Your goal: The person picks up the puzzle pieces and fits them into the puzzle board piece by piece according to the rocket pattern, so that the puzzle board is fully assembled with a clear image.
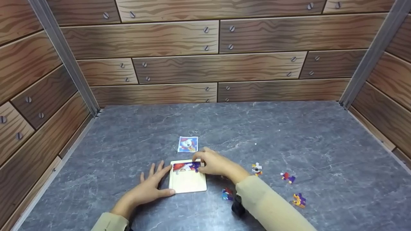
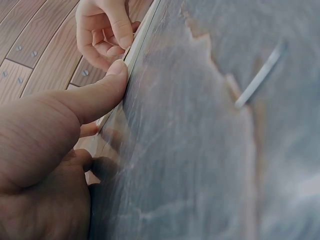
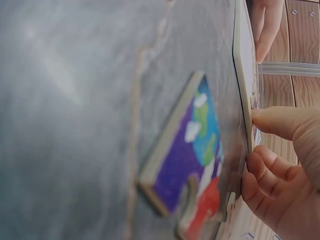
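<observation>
A pale wooden puzzle tray lies flat on the grey table. Along its far edge sit a red and white puzzle piece and a purple one. My left hand has its fingers spread against the tray's left side, thumb at the near corner and index finger near the far one. At the far right corner, my right hand pinches the purple piece between thumb and fingers, partly covering it. In the right wrist view, the thumb rests on top, other fingers curled by the tray's side.
Beyond the tray lies a small picture card of a cartoon dog. Several loose puzzle pieces are scattered to the right, including a blue, purple and red one near my right sleeve and a yellow and purple one. Wood-patterned walls enclose the table.
</observation>
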Demonstrator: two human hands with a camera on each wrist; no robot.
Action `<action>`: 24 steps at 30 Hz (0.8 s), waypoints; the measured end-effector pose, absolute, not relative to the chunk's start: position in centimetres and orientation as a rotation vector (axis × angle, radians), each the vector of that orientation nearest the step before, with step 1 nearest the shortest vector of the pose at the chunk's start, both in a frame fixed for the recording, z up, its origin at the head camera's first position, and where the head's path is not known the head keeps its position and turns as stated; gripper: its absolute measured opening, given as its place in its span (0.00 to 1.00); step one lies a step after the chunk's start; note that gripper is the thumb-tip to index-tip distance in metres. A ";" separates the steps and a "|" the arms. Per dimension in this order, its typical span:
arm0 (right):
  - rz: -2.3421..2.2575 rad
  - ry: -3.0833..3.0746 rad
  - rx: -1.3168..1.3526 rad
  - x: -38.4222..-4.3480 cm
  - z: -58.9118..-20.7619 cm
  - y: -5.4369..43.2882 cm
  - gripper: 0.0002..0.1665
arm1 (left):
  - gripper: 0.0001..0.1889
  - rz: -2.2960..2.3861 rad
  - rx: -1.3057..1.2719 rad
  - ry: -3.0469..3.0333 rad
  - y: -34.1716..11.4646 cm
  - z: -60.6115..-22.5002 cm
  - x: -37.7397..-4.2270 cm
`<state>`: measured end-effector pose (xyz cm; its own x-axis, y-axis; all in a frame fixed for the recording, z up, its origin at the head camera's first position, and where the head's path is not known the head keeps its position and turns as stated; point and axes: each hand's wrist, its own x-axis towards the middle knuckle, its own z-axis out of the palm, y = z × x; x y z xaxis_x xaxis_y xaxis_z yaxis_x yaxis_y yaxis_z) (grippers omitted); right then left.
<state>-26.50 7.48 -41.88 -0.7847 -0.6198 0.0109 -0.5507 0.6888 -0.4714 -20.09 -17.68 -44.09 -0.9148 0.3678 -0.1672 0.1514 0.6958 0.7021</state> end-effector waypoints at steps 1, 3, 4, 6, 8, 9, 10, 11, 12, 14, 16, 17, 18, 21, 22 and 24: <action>-0.699 2.749 -0.980 -26.5 -41.9 7.5 0.15 | 0.45 1.044 0.412 2.612 -17.7 -44.1 -20.1; -0.709 2.755 -1.023 -26.5 -41.9 7.6 0.13 | 0.45 1.052 0.413 2.606 -17.6 -44.1 -20.1; -0.716 2.758 -1.044 -26.5 -42.0 7.7 0.13 | 0.45 1.056 0.412 2.604 -17.6 -44.1 -20.1; -0.719 2.762 -1.077 -26.5 -42.0 7.7 0.12 | 0.46 1.064 0.408 2.599 -17.6 -44.1 -20.1; -0.708 2.765 -1.096 -26.4 -42.0 7.7 0.12 | 0.46 1.067 0.398 2.594 -17.5 -44.1 -20.1; -0.705 2.765 -1.098 -26.4 -41.9 7.8 0.12 | 0.46 1.067 0.393 2.594 -17.5 -44.1 -20.1; -0.699 2.765 -1.102 -26.4 -41.9 7.8 0.12 | 0.46 1.064 0.388 2.596 -17.5 -44.1 -20.2; -0.697 2.763 -1.102 -26.3 -41.8 7.8 0.12 | 0.46 1.062 0.381 2.596 -17.5 -44.1 -20.2; -0.699 2.762 -1.097 -26.3 -41.8 7.9 0.13 | 0.46 1.059 0.375 2.597 -17.5 -44.1 -20.2; -0.713 2.759 -1.092 -26.1 -41.8 8.0 0.13 | 0.46 1.053 0.363 2.599 -17.4 -44.0 -20.2; -0.746 2.763 -1.101 -25.9 -41.8 8.3 0.13 | 0.46 1.046 0.358 2.601 -17.5 -44.0 -20.2; -0.769 2.764 -1.103 -25.9 -41.9 8.4 0.12 | 0.46 1.044 0.355 2.601 -17.5 -44.0 -20.2; -0.796 2.765 -1.113 -25.8 -41.9 8.6 0.12 | 0.46 1.043 0.355 2.602 -17.5 -43.9 -20.2; -0.884 2.766 -1.155 -25.8 -42.0 9.2 0.11 | 0.46 1.041 0.356 2.599 -17.5 -44.0 -20.2; -0.908 2.764 -1.160 -25.8 -42.0 9.3 0.11 | 0.46 1.041 0.354 2.598 -17.5 -44.0 -20.2; -0.957 2.753 -1.163 -25.8 -41.9 9.7 0.11 | 0.47 1.039 0.351 2.597 -17.6 -44.0 -20.1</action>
<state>-25.80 9.66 -41.87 -0.7252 -0.6515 0.2229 -0.6493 0.5393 -0.5363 -20.13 -17.57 -44.03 -0.9182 0.3404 -0.2026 0.1065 0.7049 0.7013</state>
